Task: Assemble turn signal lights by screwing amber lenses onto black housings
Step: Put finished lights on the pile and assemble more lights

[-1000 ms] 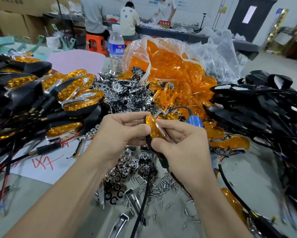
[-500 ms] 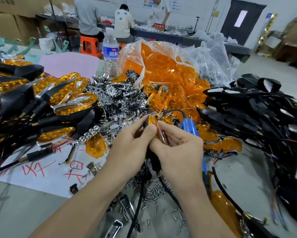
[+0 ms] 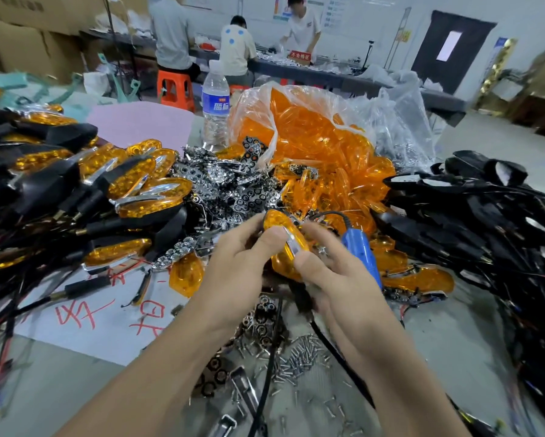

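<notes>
Both hands are pinching one glossy amber plastic lens point(image 3: 285, 247) above the table. The left hand point(image 3: 236, 266) is clamping its upper end between thumb and fingers, and the right hand point(image 3: 337, 285) is curling round its lower edge. The black plastic housing point(image 3: 298, 296) beneath is mostly hidden. Seating the lens square first looks wise, before reaching for the blue-handled electric screwdriver point(image 3: 361, 253) just beside the right hand, or the small silver screws point(image 3: 299, 354) lying below.

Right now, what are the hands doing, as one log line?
left hand: pinches amber lens | right hand: pinches same lens | blue tool: behind right hand | screws: loose on table
</notes>
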### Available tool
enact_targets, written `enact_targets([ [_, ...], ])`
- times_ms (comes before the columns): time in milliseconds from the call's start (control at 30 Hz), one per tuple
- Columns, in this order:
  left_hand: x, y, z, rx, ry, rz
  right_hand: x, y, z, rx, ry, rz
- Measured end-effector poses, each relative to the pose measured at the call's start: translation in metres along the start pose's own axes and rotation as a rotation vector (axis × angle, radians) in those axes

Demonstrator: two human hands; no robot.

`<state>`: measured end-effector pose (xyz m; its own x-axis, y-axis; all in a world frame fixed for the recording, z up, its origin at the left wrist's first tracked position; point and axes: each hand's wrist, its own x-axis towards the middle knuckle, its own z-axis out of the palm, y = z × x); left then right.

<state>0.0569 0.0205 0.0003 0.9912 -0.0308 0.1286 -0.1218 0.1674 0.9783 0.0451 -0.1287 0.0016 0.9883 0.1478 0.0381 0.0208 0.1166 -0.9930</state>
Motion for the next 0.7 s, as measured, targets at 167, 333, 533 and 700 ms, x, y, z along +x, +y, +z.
enact_targets([
  [167, 0.004, -0.001, -0.011, 0.14, -0.17, 0.02, 0.0, -0.004, -0.002, 0.018, -0.099, -0.035],
  [333, 0.003, 0.002, -0.009, 0.065, -0.19, 0.014, 0.0, -0.005, -0.001, -0.097, -0.009, -0.167],
  [533, 0.004, -0.006, 0.0, -0.137, -0.112, -0.003, -0.001, 0.0, 0.008, -0.265, 0.075, -0.324],
  [700, 0.0, 0.003, -0.002, -0.282, -0.161, -0.02, -0.004, 0.005, 0.01, -0.256, 0.129, -0.371],
])
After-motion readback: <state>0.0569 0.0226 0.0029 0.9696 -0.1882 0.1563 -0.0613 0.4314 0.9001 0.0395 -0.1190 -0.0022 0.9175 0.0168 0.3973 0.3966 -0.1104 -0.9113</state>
